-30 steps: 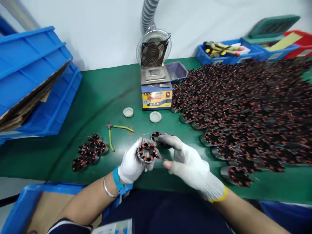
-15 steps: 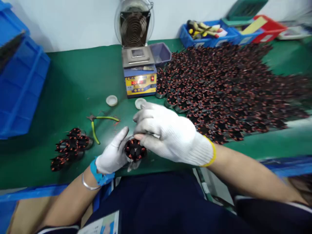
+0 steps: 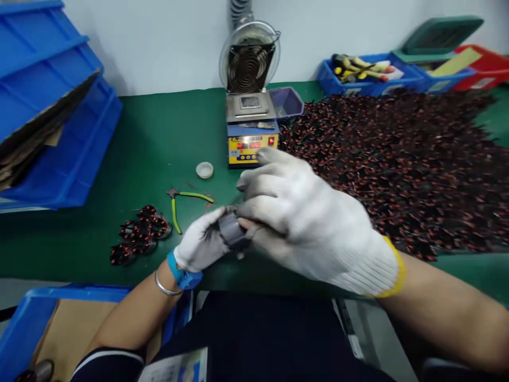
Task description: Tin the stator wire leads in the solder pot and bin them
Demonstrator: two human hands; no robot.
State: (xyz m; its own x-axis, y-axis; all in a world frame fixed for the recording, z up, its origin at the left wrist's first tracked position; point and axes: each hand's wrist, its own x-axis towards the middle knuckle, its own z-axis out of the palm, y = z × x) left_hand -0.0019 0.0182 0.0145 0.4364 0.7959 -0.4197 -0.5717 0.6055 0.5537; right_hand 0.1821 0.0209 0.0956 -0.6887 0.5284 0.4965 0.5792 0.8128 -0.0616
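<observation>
My left hand, in a white glove, is wrapped round a motor stator. The stator is tipped so that its smooth grey metal side shows, and its copper windings are turned out of view. My right hand, gloved in white with a yellow cuff and a bare thumb tip, has its fingers curled and closed at the stator's right end. What lies right between those fingertips is hidden and blurred. Green-handled cutting pliers lie spread on the table, left of the hands. Several stators are grouped at the left.
A yellow-fronted solder pot with a fan behind it stands at the back. A small white dish sits before it. A large spread of stators covers the right. Blue crates stack at left; a tool bin is behind.
The stator has been tipped from windings facing up to its metal side showing. My right hand stays at it, now covering one white dish. The whole view has shifted.
</observation>
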